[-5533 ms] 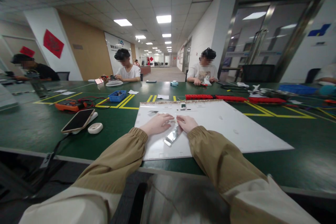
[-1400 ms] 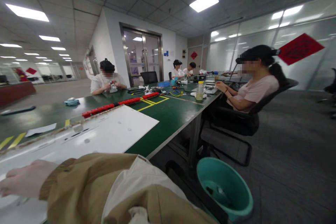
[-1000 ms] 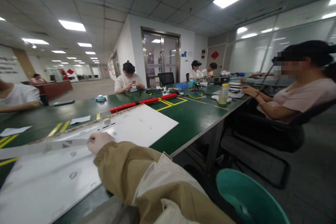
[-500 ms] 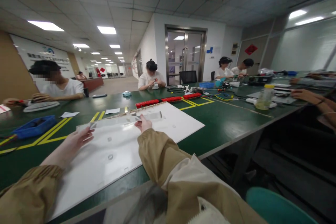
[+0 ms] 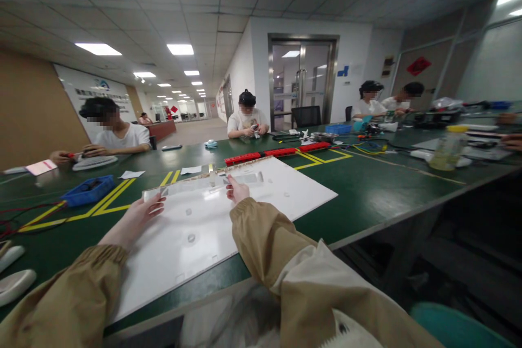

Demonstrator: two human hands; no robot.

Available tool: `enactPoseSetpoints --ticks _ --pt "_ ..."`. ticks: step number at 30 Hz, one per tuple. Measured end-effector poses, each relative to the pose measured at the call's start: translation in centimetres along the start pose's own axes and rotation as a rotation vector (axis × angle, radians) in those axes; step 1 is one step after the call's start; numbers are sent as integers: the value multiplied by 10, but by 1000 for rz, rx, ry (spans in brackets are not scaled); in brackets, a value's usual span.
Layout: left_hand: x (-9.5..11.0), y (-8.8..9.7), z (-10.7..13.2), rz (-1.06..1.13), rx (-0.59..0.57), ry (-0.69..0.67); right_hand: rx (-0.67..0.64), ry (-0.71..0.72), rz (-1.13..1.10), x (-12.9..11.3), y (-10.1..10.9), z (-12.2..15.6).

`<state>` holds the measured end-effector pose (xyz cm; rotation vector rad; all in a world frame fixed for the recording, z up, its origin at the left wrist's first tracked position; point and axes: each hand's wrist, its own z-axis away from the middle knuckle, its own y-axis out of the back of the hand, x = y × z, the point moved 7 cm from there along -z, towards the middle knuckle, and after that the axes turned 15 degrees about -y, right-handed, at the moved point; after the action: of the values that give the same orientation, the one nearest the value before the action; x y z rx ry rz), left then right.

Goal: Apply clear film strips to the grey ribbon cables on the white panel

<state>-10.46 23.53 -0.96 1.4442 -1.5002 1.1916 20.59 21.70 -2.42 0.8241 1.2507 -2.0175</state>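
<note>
A large white board lies on the green table below both of my hands. Above its far part I hold a long, clear plastic strip, which reflects light. My left hand pinches the strip's left end between thumb and fingers. Further right, my right hand grips it short of its right end, with the thumb on top. On the board between my arms are two small clear pieces, one of them a ring. Exactly how the fingertips meet the strip is hard to make out.
Red block-like strips lie beyond the board. A blue tray stands at left, beside yellow tape lines. A yellow-lidded jar and cables are at right. Several people sit around the table.
My view has turned left, so the whole scene sits further right. Both hands keep their hold on the clear strip, nearly unmoved over the board.
</note>
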Motion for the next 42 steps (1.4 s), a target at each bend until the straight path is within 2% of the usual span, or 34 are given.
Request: enactPoseSetpoints --ticks 6,9,13,17,23,28,34,42 --pt "12 10 -2 -31 145 -159 -74 -9 -23 5 -10 5" --pt "16 6 1 -45 146 -150 -81 -3 -27 5 -12 7" --pt "15 0 4 -43 80 -103 -26 44 6 0 -6 7" --pt "12 -2 2 -33 20 -127 40 93 81 -5 -3 13" --pt "7 -15 6 -103 -126 -108 29 130 217 -6 -11 27" --pt "10 -28 14 -130 -262 -93 35 114 269 -4 -12 27" --pt "9 -26 11 -47 -226 -77 54 89 291 -2 -10 23" --pt "14 -37 18 119 -230 -13 23 95 276 -1 -10 20"
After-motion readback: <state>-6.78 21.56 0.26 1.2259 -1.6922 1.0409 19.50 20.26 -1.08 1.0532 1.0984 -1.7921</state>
